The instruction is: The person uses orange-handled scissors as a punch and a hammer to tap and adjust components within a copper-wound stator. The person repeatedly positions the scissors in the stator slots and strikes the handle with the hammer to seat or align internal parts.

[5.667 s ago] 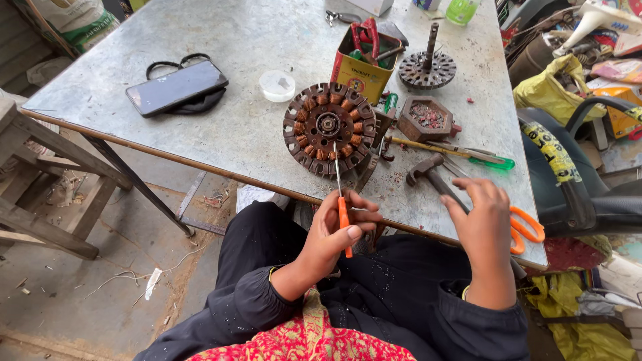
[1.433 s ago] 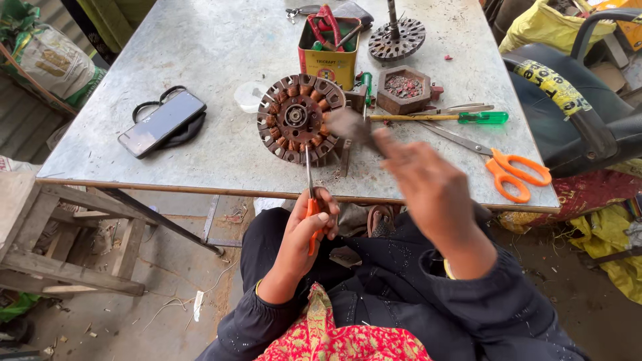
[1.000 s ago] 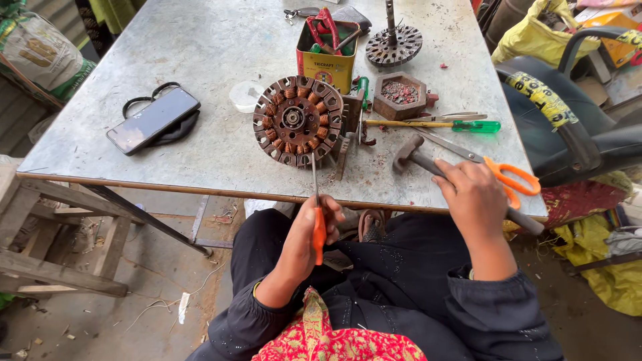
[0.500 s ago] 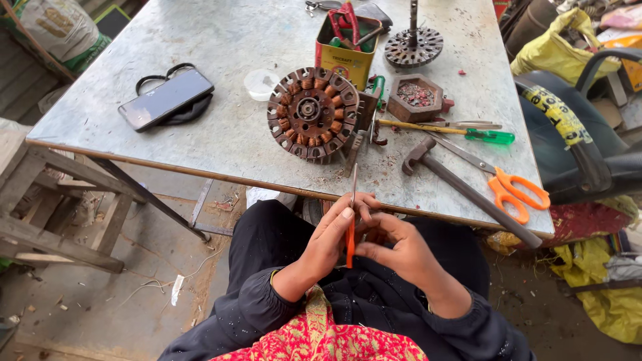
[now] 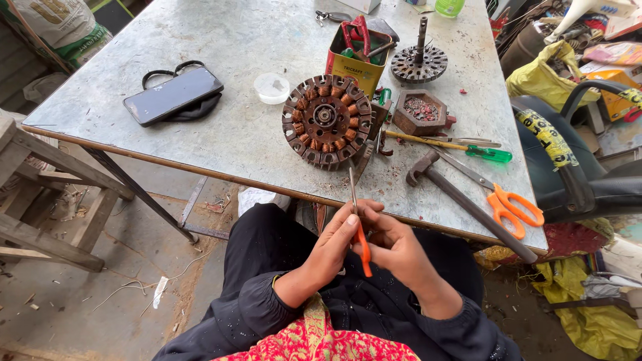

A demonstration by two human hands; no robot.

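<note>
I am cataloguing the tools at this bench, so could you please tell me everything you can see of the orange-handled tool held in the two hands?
The orange-handled tool is slim: a thin grey metal shaft and a narrow orange handle that looks plastic. It stands nearly upright in view, shaft pointing toward the table edge, handle end down toward the lap. The left hand pinches it from one side and the right hand from the other, fingers meeting where shaft joins handle. Its tip is too small to identify, and it touches nothing else.
</note>
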